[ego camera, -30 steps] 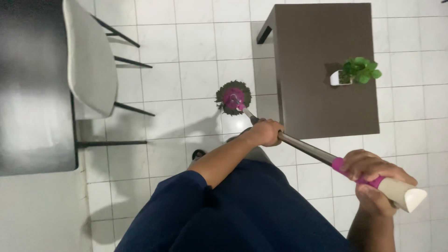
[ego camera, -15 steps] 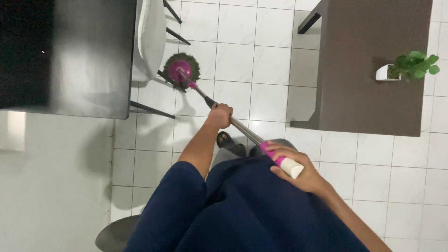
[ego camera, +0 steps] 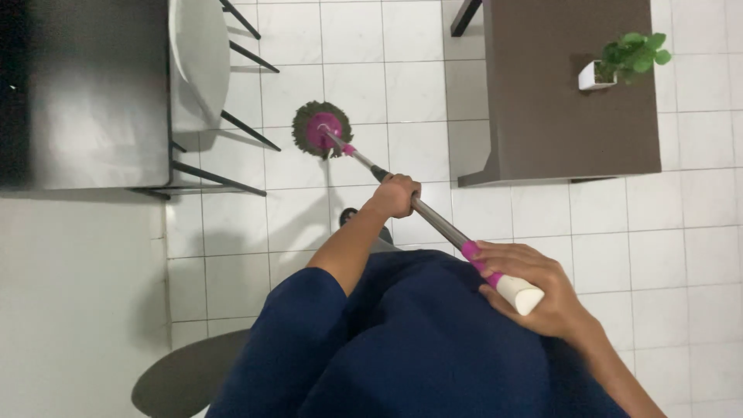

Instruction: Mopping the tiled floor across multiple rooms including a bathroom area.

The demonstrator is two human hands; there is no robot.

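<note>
- The spin mop [ego camera: 418, 207] runs on a slant from just above the middle of the frame down to the lower right.
- Its mop head [ego camera: 322, 130] is a round disc, magenta on top, with a ragged fringe of dark greenish-grey strands all round. It lies flat on the white tiled floor [ego camera: 611, 232], near the black legs of a white chair [ego camera: 198, 62] in the upper left.
- From the disc a short magenta joint leads to a black collar, then a bare metal shaft, then a magenta grip and a cream end cap at the top.
- The left hand [ego camera: 395, 195] is closed round the metal shaft just below the black collar, the bare forearm reaching out of a dark blue sleeve.
- The right hand [ego camera: 534, 288] is wrapped round the magenta grip, with the cream cap poking out past the fingers.
- A brown worktop [ego camera: 557, 101] fills the upper right and carries a small green plant in a white pot [ego camera: 625, 59].
- A dark tabletop [ego camera: 77, 93] lies at the upper left, beside the chair.
</note>
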